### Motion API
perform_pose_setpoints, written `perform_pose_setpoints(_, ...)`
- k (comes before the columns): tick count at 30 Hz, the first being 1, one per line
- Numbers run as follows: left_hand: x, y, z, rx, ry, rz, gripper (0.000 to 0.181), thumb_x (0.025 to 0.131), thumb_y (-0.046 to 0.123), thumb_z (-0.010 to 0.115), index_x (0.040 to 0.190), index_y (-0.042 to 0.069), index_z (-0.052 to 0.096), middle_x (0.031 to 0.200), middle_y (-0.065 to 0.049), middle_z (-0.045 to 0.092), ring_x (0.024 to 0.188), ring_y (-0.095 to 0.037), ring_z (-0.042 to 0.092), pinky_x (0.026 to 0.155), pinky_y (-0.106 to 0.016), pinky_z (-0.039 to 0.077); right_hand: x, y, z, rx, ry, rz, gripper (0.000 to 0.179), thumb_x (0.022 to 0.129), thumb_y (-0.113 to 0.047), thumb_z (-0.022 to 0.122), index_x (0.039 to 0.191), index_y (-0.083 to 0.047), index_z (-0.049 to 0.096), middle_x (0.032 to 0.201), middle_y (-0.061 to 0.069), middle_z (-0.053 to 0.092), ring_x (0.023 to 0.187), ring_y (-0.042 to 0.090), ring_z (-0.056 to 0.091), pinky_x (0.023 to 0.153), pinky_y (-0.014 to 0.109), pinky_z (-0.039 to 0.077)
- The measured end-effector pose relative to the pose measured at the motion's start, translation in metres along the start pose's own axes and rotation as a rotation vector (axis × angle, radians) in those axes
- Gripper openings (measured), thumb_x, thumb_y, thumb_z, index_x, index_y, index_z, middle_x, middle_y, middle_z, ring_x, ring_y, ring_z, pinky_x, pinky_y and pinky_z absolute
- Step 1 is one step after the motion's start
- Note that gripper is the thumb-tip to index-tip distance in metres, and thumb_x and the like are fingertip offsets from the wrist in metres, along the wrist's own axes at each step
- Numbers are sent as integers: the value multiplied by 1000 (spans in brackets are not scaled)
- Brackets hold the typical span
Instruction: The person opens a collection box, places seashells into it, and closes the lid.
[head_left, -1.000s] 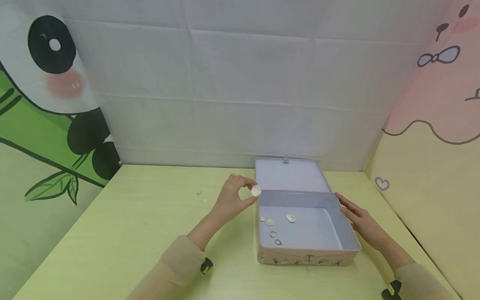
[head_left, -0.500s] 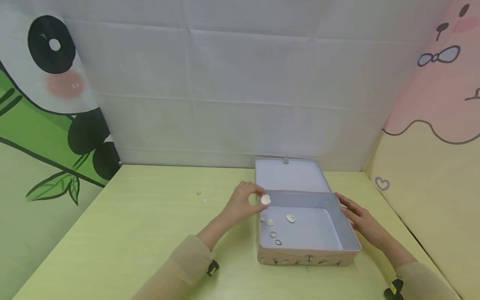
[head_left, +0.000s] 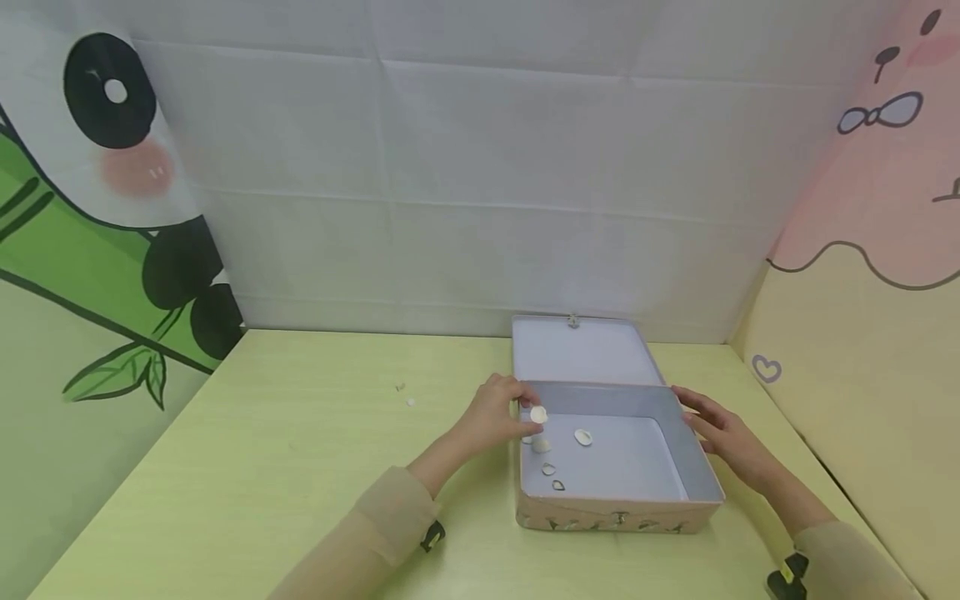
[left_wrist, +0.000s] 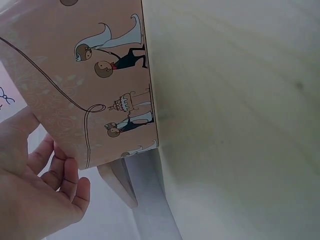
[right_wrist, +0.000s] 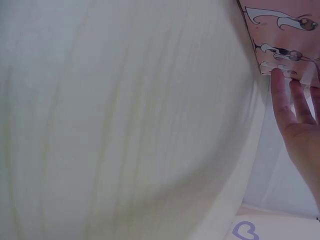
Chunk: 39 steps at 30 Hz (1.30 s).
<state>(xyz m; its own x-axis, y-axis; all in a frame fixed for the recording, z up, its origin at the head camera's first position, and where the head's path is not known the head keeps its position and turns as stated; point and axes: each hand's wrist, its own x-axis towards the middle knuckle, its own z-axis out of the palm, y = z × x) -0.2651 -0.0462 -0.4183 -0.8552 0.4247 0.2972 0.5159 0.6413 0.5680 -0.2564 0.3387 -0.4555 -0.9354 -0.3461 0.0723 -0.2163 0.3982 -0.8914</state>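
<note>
Between thumb and fingertips my left hand [head_left: 493, 417] pinches a small white seashell [head_left: 538, 414]. It holds it over the left part of an open pink tin box [head_left: 581, 513], just inside the left wall. On the box floor lie several shells, among them a white oval shell [head_left: 583, 437], a pale shell [head_left: 542, 447] and a small dark-edged shell [head_left: 558, 485]. My right hand [head_left: 726, 440] rests with extended fingers against the box's right wall, seen also in the right wrist view [right_wrist: 300, 127]. The left wrist view shows the printed side wall [left_wrist: 60, 70]; the pinched shell is hidden there.
The box's hinged lid [head_left: 585, 350] lies back behind it, near the white curtain [head_left: 495, 167]. Tiny pale bits [head_left: 410, 402] lie on the yellow table [head_left: 300, 433] to the left. A cartoon-printed panel [head_left: 862, 367] bounds the right side.
My left hand has moved right and lower with the shell, from above the box's left edge to inside its opening. My right hand has stayed at the right wall.
</note>
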Motion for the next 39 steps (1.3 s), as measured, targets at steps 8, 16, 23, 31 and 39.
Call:
perform_pose_setpoints(8,0,3,-2,0,-37,-22,31,73,26,81,97,12,69,90,-3,61,89,-16,43,81,-33,34,1,0,1,33,8,3,53,100,-24,46,149,-14,27,150,23,26,109,-7,53,83,24,50)
perform_pose_setpoints(16,0,6,-10,13,-63,-17,34,75,27,80,102,9,68,96,-7,64,94,-18,47,86,-38,37,0,-1,3,48,11,14,53,100,-26,45,149,-15,27,151,23,25,110,-6,53,82,25,50)
perform_pose_setpoints(23,-6,11,-27,8,-53,7,34,75,26,79,103,10,68,96,-5,65,95,-18,50,87,-38,39,-2,-2,3,52,-2,8,52,101,-24,43,149,-15,26,151,24,23,111,-7,51,83,25,50)
perform_pose_setpoints(31,-13,8,-44,-18,-50,23,36,76,25,79,106,9,67,99,-6,64,96,-21,49,87,-38,39,-2,-2,3,48,-1,9,52,101,-24,43,149,-15,26,151,24,24,112,-6,52,83,26,51)
perform_pose_setpoints(39,-15,1,-62,1,-51,90,36,76,25,79,108,14,67,98,5,63,97,-15,48,88,-36,40,-2,-3,4,49,0,12,53,101,-25,44,149,-15,26,151,25,23,111,-7,51,82,26,50)
